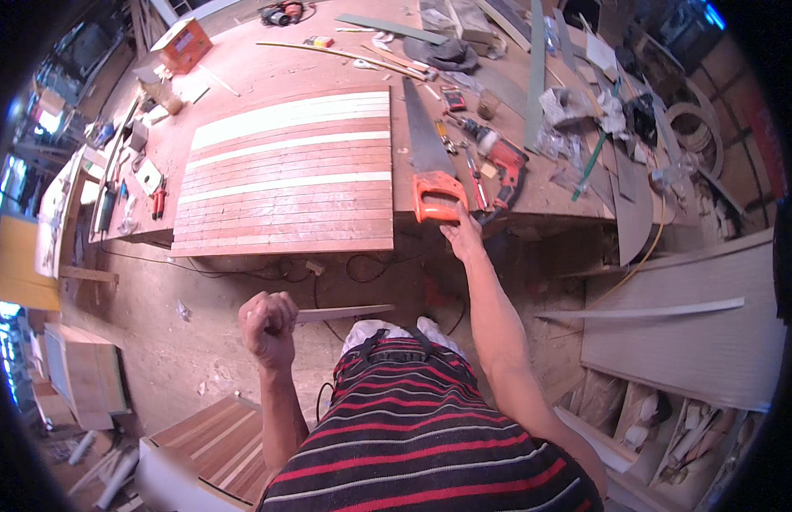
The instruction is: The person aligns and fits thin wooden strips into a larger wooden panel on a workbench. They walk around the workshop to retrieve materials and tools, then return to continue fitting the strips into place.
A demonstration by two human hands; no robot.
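Note:
My left hand [269, 328] is closed in a fist above the floor, in front of the bench. Out of it, to the right, sticks a thin pale wood strip [349, 313]. My right hand [462, 234] reaches to the bench edge, its fingers closed on the lower corner of the orange handle of a handsaw [429, 141]. The saw lies on the bench with its blade pointing away from me. To its left is a striped panel of light and reddish wood strips [285, 183], overhanging the front edge.
Right of the saw lie a red power drill [503, 158] and a screwdriver [474, 177]. Plastic scraps [562, 141] and long boards crowd the bench's right side. An orange box [183, 44] stands far left. Behind my left arm is another striped wood piece [217, 448].

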